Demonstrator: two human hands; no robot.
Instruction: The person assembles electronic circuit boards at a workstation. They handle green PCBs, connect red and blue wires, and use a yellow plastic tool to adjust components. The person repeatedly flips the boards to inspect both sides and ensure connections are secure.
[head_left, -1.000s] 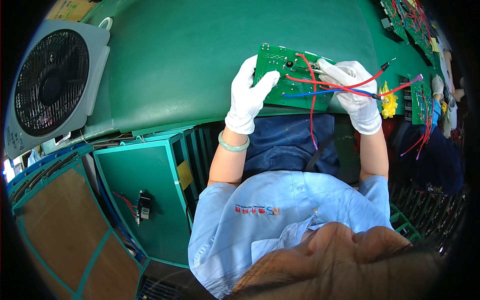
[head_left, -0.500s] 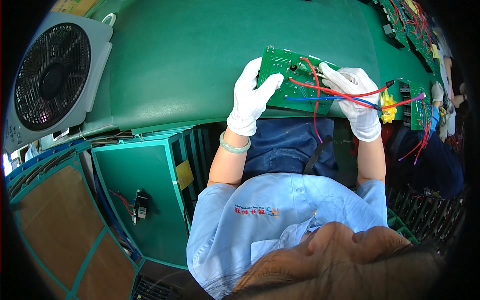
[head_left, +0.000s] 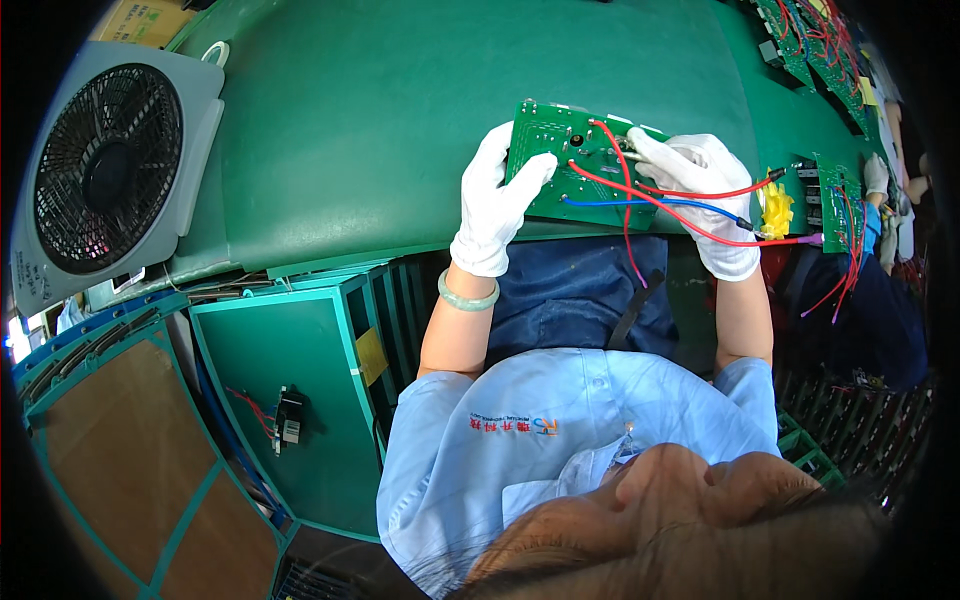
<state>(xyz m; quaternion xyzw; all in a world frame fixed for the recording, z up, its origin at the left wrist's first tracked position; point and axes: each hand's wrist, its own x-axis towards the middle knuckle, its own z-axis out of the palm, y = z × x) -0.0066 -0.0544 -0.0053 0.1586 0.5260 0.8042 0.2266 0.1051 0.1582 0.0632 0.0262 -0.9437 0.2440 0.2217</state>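
A green circuit board [head_left: 545, 190] is held tilted over the near edge of the bench. My left hand [head_left: 492, 200], in a white glove, grips its left end, the thumb lying on the upper face. Over the board's right part, my gloved right hand [head_left: 705, 195] is closed, with a thin silvery thing at its fingertips; its kind is unclear. Red wires [head_left: 690, 208] and a blue wire [head_left: 610, 204] rise from the board. Most run right across my right hand, while one red wire hangs over the front edge toward my lap.
A grey box fan [head_left: 110, 170] stands on the green bench [head_left: 370, 130] at left. Yellow crumpled material [head_left: 776, 210] and another wired board [head_left: 838, 205] lie right, near a co-worker's gloved hand [head_left: 875, 175]. More wired boards [head_left: 820, 60] are at far right. A green cabinet [head_left: 270, 330] stands below left.
The board has shifted slightly left with both hands and tipped a little. The long red wire's purple end has swung down and left. My grips look the same.
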